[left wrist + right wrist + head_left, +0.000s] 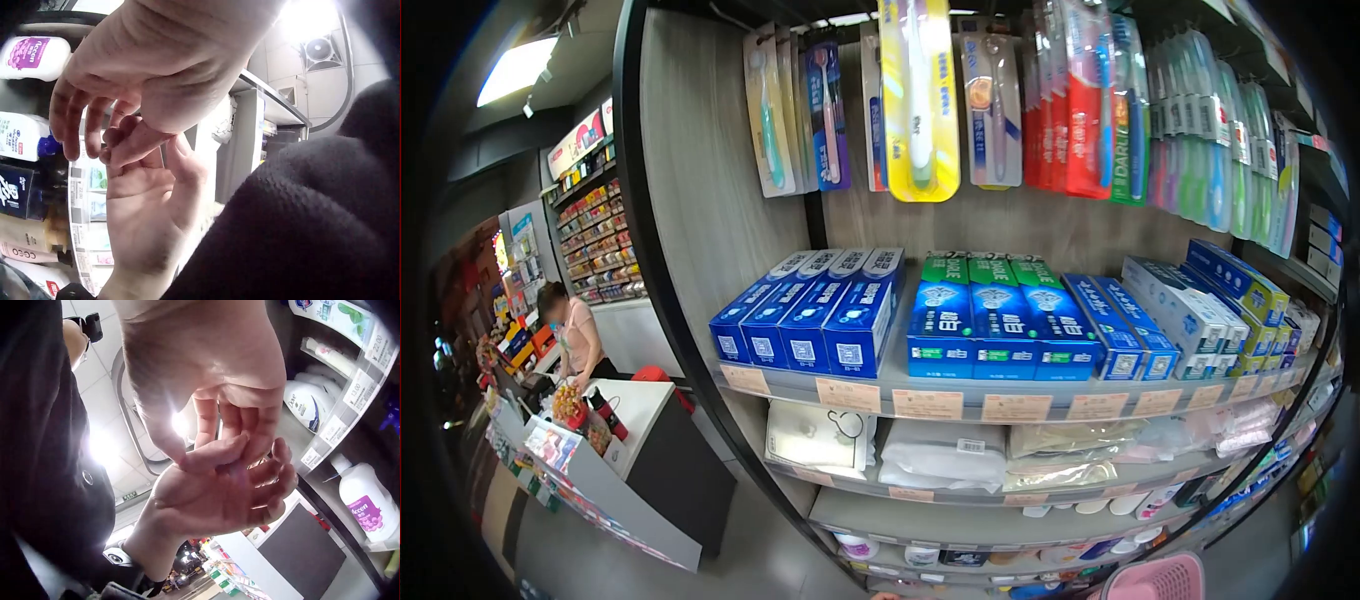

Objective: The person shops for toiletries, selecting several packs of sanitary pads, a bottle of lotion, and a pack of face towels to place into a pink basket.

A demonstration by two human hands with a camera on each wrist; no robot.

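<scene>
My two hands meet in front of the shelves. In the right wrist view my right hand comes from above, its thumb and fingers pinching the thumb of my left hand. The left hand's other fingers spread, loosely bent, with no product in them. Seen from the left wrist, the left hand lies above and the right hand below, its fingers curled round the left thumb. Only a sliver of a finger shows at the head view's bottom edge.
Toothpaste boxes line a shelf under hanging toothbrushes. Wrapped packs and bottles fill lower shelves. A pink basket is at lower right. To the left, a person stands by a counter.
</scene>
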